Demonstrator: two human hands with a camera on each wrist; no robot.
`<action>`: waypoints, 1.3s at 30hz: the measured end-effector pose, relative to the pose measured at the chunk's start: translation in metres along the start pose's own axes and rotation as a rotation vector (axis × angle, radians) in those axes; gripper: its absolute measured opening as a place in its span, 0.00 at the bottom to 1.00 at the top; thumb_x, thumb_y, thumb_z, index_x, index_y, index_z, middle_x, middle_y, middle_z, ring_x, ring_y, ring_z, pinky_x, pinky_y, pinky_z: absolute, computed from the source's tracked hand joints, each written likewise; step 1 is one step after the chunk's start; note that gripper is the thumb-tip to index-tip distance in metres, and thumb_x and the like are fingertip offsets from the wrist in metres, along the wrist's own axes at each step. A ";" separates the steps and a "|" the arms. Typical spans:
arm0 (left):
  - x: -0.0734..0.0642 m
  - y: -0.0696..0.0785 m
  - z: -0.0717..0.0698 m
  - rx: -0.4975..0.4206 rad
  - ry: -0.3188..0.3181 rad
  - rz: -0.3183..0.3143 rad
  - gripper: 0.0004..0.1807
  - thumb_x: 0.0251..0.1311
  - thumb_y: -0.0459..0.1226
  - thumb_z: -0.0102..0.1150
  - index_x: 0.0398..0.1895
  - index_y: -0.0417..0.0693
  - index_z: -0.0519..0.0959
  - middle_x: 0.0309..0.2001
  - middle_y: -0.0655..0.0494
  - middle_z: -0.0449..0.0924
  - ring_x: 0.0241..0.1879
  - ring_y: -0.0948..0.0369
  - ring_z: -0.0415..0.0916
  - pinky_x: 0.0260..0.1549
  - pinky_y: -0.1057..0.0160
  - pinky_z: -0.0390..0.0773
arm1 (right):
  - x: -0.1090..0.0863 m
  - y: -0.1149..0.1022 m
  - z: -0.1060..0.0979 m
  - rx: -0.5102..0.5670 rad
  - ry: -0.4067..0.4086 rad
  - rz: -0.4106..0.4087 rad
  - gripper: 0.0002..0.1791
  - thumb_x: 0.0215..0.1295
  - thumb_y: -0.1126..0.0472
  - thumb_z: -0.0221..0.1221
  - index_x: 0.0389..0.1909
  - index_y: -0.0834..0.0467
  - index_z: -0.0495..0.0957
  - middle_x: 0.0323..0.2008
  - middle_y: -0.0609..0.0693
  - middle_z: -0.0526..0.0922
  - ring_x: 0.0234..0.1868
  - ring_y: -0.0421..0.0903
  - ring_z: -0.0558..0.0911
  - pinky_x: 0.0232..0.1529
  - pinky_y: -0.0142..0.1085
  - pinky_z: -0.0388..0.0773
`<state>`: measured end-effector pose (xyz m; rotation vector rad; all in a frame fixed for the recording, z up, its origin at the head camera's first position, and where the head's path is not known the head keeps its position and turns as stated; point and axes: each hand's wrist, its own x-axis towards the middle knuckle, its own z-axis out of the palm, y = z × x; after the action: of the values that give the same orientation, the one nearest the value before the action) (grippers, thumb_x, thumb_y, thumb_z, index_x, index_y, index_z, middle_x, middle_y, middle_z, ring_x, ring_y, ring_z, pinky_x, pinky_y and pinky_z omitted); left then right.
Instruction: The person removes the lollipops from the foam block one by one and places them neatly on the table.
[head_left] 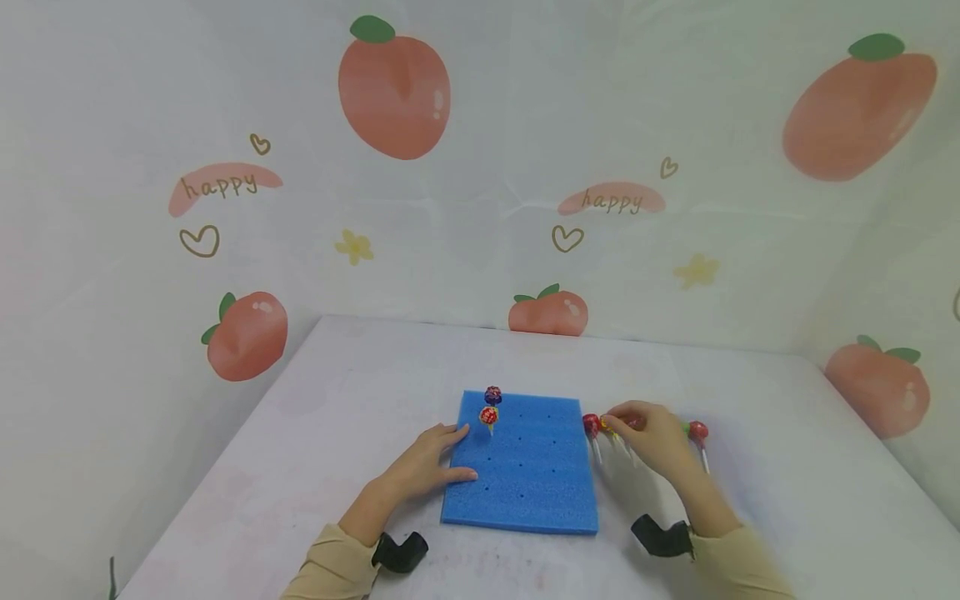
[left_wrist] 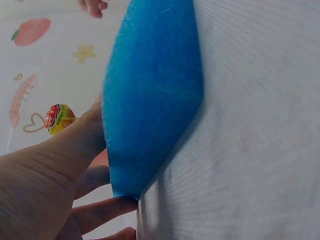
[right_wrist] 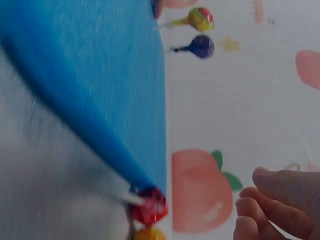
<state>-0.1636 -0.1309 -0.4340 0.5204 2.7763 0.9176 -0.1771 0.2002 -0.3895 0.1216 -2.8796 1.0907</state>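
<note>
A blue foam board (head_left: pixel 525 500) with small holes lies on the table. Two lollipops stand upright in its far left part: a dark purple lollipop (head_left: pixel 492 396) and a red-and-yellow lollipop (head_left: pixel 489 415). My left hand (head_left: pixel 423 462) rests at the board's left edge, thumb and forefinger spread apart over it. To the right of the board, my right hand (head_left: pixel 648 433) hovers over a row of lollipops, fingers loosely bent, nothing showing between them in the right wrist view. Its fingertips are close to a yellow lollipop (right_wrist: pixel 149 234), beside a red lollipop (right_wrist: pixel 150 206).
At the row's right end lies another red lollipop (head_left: pixel 698 431), with a bit of green wrapper (head_left: pixel 686 427) beside it; my right hand hides the row's middle. The white table (head_left: pixel 300 467) meets a fruit-printed backdrop (head_left: pixel 450 233) behind and at the sides.
</note>
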 end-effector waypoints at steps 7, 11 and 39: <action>0.001 -0.001 0.000 0.001 -0.001 0.003 0.41 0.53 0.52 0.63 0.67 0.41 0.63 0.67 0.38 0.62 0.68 0.39 0.55 0.64 0.40 0.60 | 0.004 -0.019 0.027 0.077 -0.011 -0.072 0.09 0.61 0.59 0.61 0.38 0.60 0.82 0.36 0.55 0.85 0.31 0.42 0.78 0.27 0.25 0.76; 0.001 -0.001 0.000 0.003 0.000 0.008 0.41 0.53 0.51 0.63 0.67 0.41 0.63 0.67 0.37 0.62 0.68 0.39 0.55 0.64 0.40 0.60 | 0.007 -0.031 0.043 0.104 -0.023 -0.103 0.08 0.60 0.60 0.61 0.37 0.60 0.82 0.35 0.54 0.84 0.29 0.40 0.75 0.26 0.24 0.73; 0.002 0.000 -0.001 0.005 -0.003 -0.012 0.41 0.53 0.52 0.63 0.67 0.41 0.64 0.66 0.38 0.63 0.69 0.39 0.54 0.64 0.39 0.60 | 0.024 -0.062 0.108 0.245 -0.197 -0.215 0.14 0.59 0.59 0.62 0.43 0.62 0.81 0.30 0.54 0.84 0.23 0.38 0.76 0.20 0.27 0.72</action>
<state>-0.1653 -0.1304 -0.4334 0.5048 2.7769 0.9063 -0.1977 0.0809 -0.4269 0.5656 -2.7938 1.4526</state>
